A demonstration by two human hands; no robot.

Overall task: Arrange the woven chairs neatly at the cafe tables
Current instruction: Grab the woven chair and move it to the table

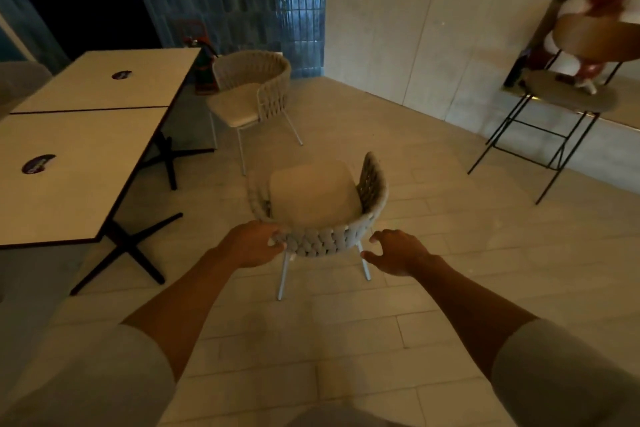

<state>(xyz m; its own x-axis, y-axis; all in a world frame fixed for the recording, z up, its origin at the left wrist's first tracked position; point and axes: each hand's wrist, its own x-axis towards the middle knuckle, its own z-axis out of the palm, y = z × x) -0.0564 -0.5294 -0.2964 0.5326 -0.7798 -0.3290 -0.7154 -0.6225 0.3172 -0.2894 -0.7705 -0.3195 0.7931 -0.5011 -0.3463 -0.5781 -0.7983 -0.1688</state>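
Two cafe tables (83,135) stand joined at left; one woven chair (320,208) sits out on the floor to their right, another (251,94) farther off. Thin legs and rope weave suggest it is light and stiff — best gripped at the backrest rim. Left hand (251,244) clasps that rim; right hand (398,253) hovers spread, just beside it.

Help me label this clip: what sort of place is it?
Probably a cafe seating area: two pale rectangular tables pushed together, grey woven chairs, and a black-legged bar stool.
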